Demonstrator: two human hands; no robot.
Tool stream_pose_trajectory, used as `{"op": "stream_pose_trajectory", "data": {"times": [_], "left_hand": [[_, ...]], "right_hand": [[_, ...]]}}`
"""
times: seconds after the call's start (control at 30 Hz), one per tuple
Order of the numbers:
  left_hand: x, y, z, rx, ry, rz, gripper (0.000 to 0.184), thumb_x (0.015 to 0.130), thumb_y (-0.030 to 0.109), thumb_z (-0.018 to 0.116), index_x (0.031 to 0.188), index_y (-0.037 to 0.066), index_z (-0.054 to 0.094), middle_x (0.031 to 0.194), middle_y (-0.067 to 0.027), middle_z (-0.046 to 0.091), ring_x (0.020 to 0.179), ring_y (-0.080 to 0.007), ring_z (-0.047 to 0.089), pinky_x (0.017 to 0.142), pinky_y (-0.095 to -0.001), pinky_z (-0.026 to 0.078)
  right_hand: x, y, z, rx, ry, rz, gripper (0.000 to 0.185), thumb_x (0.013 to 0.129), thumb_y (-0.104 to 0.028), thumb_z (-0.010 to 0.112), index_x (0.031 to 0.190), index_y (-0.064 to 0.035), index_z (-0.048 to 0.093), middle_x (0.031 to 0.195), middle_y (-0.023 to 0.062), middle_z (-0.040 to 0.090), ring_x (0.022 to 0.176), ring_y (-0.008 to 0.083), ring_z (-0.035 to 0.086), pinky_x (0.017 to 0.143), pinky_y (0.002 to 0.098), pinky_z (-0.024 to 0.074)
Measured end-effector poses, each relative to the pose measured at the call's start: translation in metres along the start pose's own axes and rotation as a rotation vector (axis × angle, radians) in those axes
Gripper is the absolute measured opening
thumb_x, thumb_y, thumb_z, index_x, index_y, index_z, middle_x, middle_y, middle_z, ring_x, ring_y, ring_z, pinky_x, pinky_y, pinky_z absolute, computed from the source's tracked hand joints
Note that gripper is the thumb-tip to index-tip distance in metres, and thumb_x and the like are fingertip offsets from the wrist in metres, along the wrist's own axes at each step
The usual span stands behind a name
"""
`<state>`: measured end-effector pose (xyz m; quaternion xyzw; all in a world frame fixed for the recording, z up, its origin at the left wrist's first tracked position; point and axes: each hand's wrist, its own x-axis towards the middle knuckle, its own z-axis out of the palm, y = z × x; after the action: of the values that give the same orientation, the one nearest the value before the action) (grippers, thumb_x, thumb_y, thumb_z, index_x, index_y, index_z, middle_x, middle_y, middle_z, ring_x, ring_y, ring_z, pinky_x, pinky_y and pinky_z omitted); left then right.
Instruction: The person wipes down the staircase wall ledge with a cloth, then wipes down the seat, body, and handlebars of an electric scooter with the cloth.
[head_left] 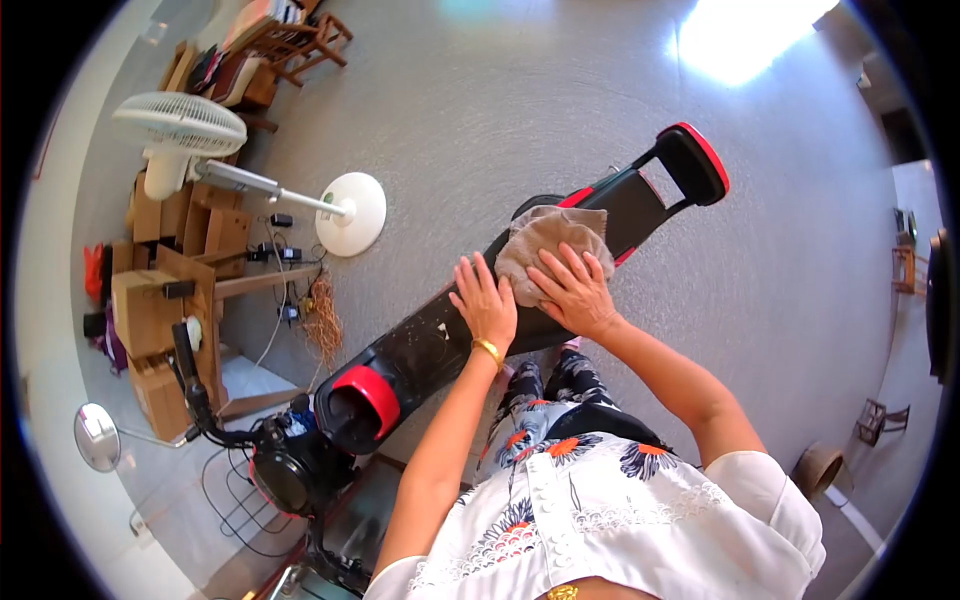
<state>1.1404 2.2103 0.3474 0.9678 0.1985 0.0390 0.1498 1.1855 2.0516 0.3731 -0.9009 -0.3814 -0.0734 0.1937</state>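
Observation:
A brownish-grey cloth [545,228] lies bunched on the long black seat [425,332] of an electric scooter. My right hand [575,288] rests flat on top of the cloth, fingers stretched out and spread. Just left of it, my left hand [487,308] lies flat on the seat with straight fingers, its thumb side against the cloth's edge. A gold bracelet [488,350] circles my left wrist. Pale specks mark the seat near that hand. Toward the upper right is the scooter's red-edged backrest [697,163]; a red-rimmed opening [366,402] lies toward the handlebar.
The scooter's headlamp [280,482] and round mirror [98,437] are at lower left. A white standing fan [350,213] stands beyond the scooter, near cardboard boxes [145,312] and tangled orange cord [322,325]. A wooden chair [300,45] is farther back; a basket [818,470] sits at right.

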Motion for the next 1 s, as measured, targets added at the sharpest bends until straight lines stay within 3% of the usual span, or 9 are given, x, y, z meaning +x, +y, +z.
{"op": "stream_pose_trajectory", "data": {"times": [0.13, 0.2, 0.27, 0.33, 0.53, 0.6, 0.73, 0.8, 1.0], "left_hand": [[0.002, 0.011, 0.001, 0.188, -0.066, 0.028, 0.052, 0.088, 0.036, 0.037, 0.132, 0.008, 0.03, 0.131, -0.0178, 0.036, 0.12, -0.0314, 0.035, 0.094, -0.0483, 0.029], [0.002, 0.008, 0.0, 0.171, -0.017, 0.081, 0.052, 0.087, 0.037, 0.037, 0.13, 0.008, 0.032, 0.127, -0.016, 0.04, 0.114, -0.029, 0.041, 0.09, -0.0459, 0.032], [0.002, 0.011, -0.001, 0.184, -0.006, 0.093, 0.051, 0.086, 0.037, 0.039, 0.129, 0.008, 0.034, 0.123, -0.0153, 0.044, 0.111, -0.0297, 0.043, 0.087, -0.0447, 0.034], [0.003, 0.012, -0.004, 0.18, 0.009, 0.086, 0.051, 0.085, 0.037, 0.04, 0.127, 0.008, 0.036, 0.121, -0.0154, 0.045, 0.111, -0.0297, 0.044, 0.088, -0.0439, 0.034], [0.003, 0.013, -0.004, 0.191, 0.054, 0.113, 0.05, 0.085, 0.035, 0.04, 0.126, 0.007, 0.038, 0.12, -0.0157, 0.046, 0.11, -0.03, 0.044, 0.088, -0.0423, 0.034], [0.002, 0.011, -0.003, 0.186, 0.068, 0.122, 0.05, 0.085, 0.034, 0.04, 0.126, 0.007, 0.038, 0.12, -0.0157, 0.046, 0.109, -0.0302, 0.044, 0.088, -0.042, 0.033], [0.001, 0.009, -0.002, 0.168, 0.066, 0.13, 0.049, 0.085, 0.034, 0.039, 0.126, 0.006, 0.038, 0.12, -0.0156, 0.047, 0.109, -0.0303, 0.045, 0.089, -0.0414, 0.033], [0.002, 0.007, -0.003, 0.158, 0.058, 0.137, 0.049, 0.085, 0.034, 0.039, 0.126, 0.006, 0.038, 0.12, -0.0157, 0.047, 0.109, -0.0305, 0.045, 0.089, -0.0413, 0.033], [0.002, 0.006, -0.003, 0.142, 0.073, 0.148, 0.049, 0.086, 0.035, 0.037, 0.124, 0.005, 0.04, 0.12, -0.0164, 0.047, 0.109, -0.0315, 0.045, 0.089, -0.0409, 0.033]], "right_hand": [[0.031, 0.02, 0.001, -0.025, 0.1, 0.204, 0.04, 0.07, -0.028, 0.06, 0.108, -0.0188, 0.054, 0.115, 0.0082, 0.047, 0.105, 0.028, 0.043, 0.085, 0.0463, 0.0339], [0.046, 0.052, 0.026, 0.289, 0.05, 0.625, 0.029, 0.073, -0.028, 0.058, 0.098, -0.0152, 0.056, 0.101, 0.0133, 0.051, 0.093, 0.0318, 0.049, 0.075, 0.0459, 0.0414], [0.047, 0.101, 0.046, 0.384, -0.102, 0.79, 0.023, 0.076, -0.028, 0.054, 0.093, -0.0125, 0.055, 0.093, 0.0162, 0.052, 0.084, 0.0343, 0.052, 0.068, 0.0453, 0.0445], [0.037, 0.147, 0.049, 0.152, -0.165, 0.663, 0.023, 0.078, -0.029, 0.053, 0.097, -0.016, 0.055, 0.097, 0.0129, 0.051, 0.088, 0.0315, 0.05, 0.072, 0.045, 0.0435], [0.035, 0.233, 0.075, -0.025, 0.105, 0.827, 0.026, 0.081, -0.023, 0.048, 0.105, -0.023, 0.054, 0.112, 0.0026, 0.048, 0.107, 0.0282, 0.042, 0.084, 0.0462, 0.037], [0.027, 0.221, 0.112, -0.38, 0.18, 0.733, 0.027, 0.079, -0.021, 0.049, 0.105, -0.0239, 0.054, 0.117, 0.0012, 0.046, 0.115, 0.0261, 0.036, 0.086, 0.047, 0.035], [0.021, 0.143, 0.153, -0.055, -0.024, 0.352, 0.03, 0.069, -0.015, 0.054, 0.098, -0.0204, 0.057, 0.113, -0.0006, 0.048, 0.117, 0.024, 0.034, 0.089, 0.0468, 0.0274], [0.01, 0.103, 0.167, 0.044, -0.01, 0.279, 0.029, 0.074, -0.027, 0.051, 0.103, -0.0252, 0.055, 0.116, -0.0017, 0.047, 0.119, 0.0219, 0.033, 0.091, 0.0444, 0.0259], [0.011, 0.171, 0.135, -0.118, 0.003, -0.131, 0.026, 0.076, -0.026, 0.05, 0.102, -0.0216, 0.052, 0.11, -0.0003, 0.048, 0.108, 0.0204, 0.042, 0.082, 0.0428, 0.0346]]}}
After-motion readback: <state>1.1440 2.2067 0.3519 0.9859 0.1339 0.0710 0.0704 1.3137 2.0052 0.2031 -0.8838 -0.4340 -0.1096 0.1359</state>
